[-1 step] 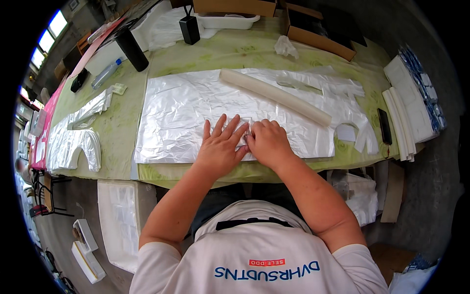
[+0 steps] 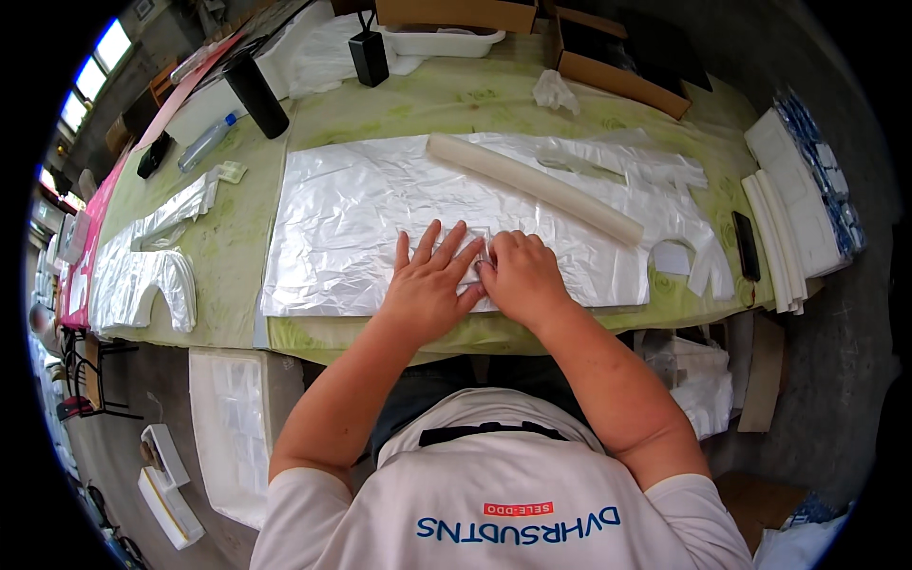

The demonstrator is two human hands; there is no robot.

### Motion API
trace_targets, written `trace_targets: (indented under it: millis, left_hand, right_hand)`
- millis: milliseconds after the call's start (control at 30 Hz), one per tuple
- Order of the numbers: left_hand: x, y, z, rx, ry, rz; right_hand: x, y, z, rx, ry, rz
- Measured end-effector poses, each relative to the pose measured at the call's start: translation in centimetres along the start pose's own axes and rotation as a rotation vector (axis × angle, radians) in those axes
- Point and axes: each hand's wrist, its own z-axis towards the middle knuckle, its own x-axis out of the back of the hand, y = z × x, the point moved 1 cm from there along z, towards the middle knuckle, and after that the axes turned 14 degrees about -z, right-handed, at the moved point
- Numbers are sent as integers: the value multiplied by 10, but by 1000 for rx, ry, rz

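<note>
A stack of shiny white plastic sheets (image 2: 328, 223), cut like disposable aprons with straps at the right end, lies flat on the table before me. My left hand (image 2: 426, 290) rests on it palm down, fingers spread over a small clear plastic bag (image 2: 484, 232). Right beside it, my right hand (image 2: 522, 277) is closed, thumb and fingers pinching the bag's edge. Most of the bag is hidden beneath both hands. Beyond them a long pale roll (image 2: 532, 187) lies slantwise across the sheets.
At the left lie more folded white plastic sheets (image 2: 147, 275), a clear bottle (image 2: 206, 142) and a black cylinder (image 2: 255, 95). A black phone (image 2: 746, 245) and white stacks (image 2: 798, 190) line the right edge. Cardboard boxes (image 2: 622, 62) stand behind. Below left is a white bin (image 2: 204, 418).
</note>
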Motion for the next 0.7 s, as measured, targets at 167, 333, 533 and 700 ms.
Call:
trace_targets:
  millis: [167,333,533,700]
  left_hand:
    - [13,8,4,-25,52,82]
    - [-8,27,-62,-146,343,-624]
    - [-44,49,-138,939,64,-1863]
    - [-57,45,-112,898,64,-2260]
  right_hand:
    - [7,0,4,0,-19,30]
    - [6,3,15,-36,-104,30]
    - [20,2,-14,59,-162,36]
    - [26,-19,-86,187,-194,211]
